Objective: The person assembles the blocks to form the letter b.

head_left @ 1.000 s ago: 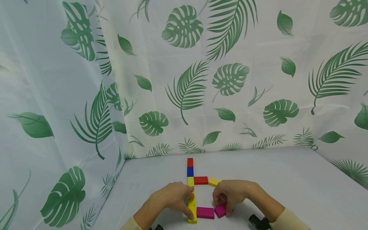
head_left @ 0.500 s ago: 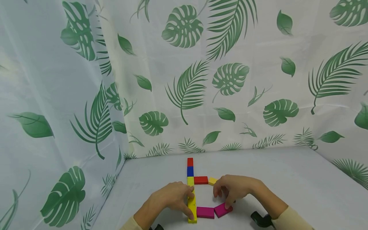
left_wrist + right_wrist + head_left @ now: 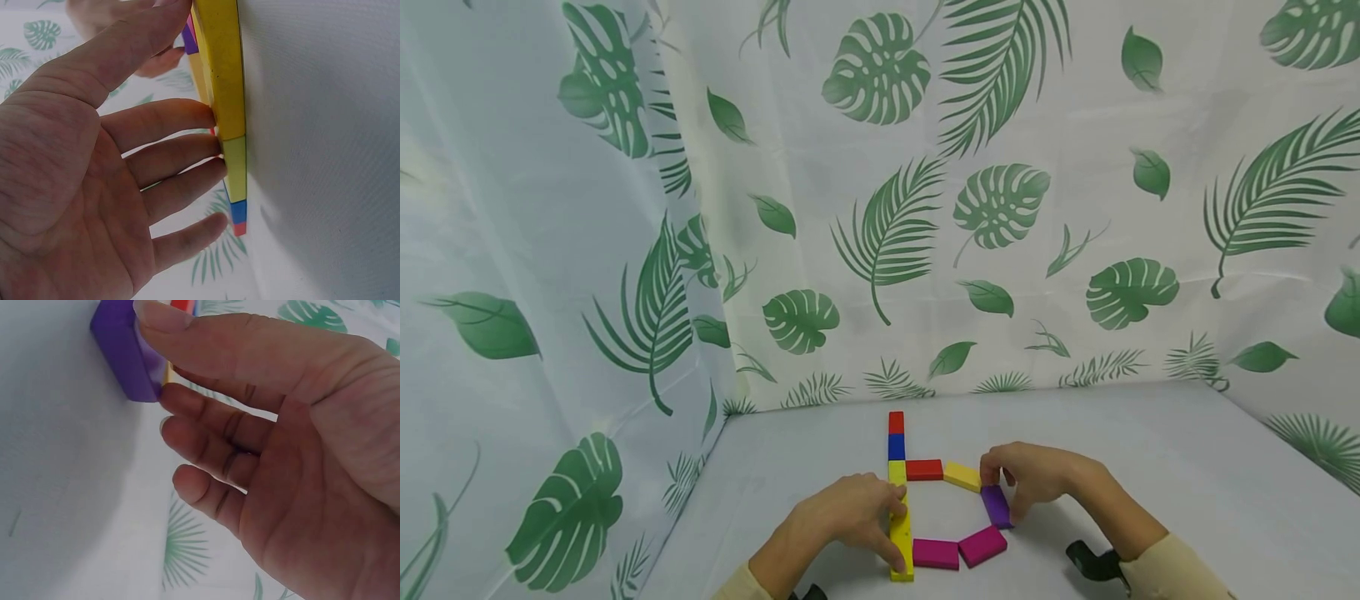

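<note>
Flat coloured blocks form a straight column with a rounded loop on its right side in the head view. My left hand (image 3: 857, 512) rests its thumb and fingertips along the yellow blocks (image 3: 901, 533); its fingers look fairly straight in the left wrist view. At the loop's right side, my right hand (image 3: 1041, 473) pinches a purple block (image 3: 996, 507) between thumb and forefinger. An orange-yellow block (image 3: 962, 477) lies by its far end, a magenta block (image 3: 982, 546) by its near end. Another magenta block (image 3: 936, 554) and a red block (image 3: 923, 470) adjoin the column.
Beyond the left hand, the column continues with a blue block (image 3: 897, 447) and a red end block (image 3: 897, 422). White leaf-patterned sheets (image 3: 880, 250) hang behind and beside the pale table (image 3: 1120, 442). A black wrist device (image 3: 1093, 562) sits below the right forearm.
My right hand has left the slanted magenta block and moved away and rightward to the purple block, which now shows between thumb and finger. My left hand has stayed put.
</note>
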A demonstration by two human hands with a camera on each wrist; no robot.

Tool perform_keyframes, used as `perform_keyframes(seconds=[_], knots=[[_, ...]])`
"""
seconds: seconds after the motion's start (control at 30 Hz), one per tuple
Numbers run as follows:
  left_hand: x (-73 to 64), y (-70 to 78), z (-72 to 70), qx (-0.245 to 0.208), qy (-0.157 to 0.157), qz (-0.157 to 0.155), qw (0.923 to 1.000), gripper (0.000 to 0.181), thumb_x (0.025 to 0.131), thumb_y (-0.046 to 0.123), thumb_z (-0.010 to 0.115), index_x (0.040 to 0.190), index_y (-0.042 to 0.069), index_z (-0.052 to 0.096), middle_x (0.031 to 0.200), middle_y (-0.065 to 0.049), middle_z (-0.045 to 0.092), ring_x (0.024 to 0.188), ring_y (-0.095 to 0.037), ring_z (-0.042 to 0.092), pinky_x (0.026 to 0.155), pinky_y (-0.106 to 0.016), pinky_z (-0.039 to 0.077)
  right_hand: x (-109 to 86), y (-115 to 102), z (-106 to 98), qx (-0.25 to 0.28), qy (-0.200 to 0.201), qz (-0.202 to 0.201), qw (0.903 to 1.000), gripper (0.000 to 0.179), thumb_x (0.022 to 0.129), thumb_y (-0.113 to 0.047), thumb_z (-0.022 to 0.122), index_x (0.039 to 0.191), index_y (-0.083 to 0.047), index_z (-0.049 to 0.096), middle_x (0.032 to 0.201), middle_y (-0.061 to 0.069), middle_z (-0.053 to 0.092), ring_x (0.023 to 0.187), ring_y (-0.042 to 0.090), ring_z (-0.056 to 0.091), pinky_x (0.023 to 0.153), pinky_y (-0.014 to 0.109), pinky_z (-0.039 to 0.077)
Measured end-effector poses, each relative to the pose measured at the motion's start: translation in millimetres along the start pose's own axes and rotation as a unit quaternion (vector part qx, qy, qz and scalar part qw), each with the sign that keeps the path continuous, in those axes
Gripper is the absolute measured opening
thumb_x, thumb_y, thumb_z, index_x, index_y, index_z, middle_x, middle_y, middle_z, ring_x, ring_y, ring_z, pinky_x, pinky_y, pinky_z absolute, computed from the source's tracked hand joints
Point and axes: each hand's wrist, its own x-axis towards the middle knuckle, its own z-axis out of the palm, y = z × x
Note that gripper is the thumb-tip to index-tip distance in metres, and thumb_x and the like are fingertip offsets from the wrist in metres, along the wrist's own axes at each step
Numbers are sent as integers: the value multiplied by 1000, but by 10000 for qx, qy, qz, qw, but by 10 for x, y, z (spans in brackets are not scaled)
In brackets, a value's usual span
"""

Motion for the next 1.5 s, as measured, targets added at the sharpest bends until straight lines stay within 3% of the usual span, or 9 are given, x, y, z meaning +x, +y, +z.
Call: perform_keyframes(seconds=[1.1,1.5], knots=[[11,-12,5,-53,-19,-35,10000,52,76,60,87,122,37,77,147,15,61,110,-8,59,99,-35,55,49,-14,45,-49,38,202,9998,44,72,-3,93,101,-21,67,98,-5,62,97,19,58,82,37,55],[6,-8,9,-31,5,-53,10000,53,76,60,87,122,37,77,146,16,61,106,-8,56,96,-34,54,49,5,47,-46,-6,48,10000,44,71,-5,94,101,-21,67,98,-5,63,95,18,59,79,32,53]])
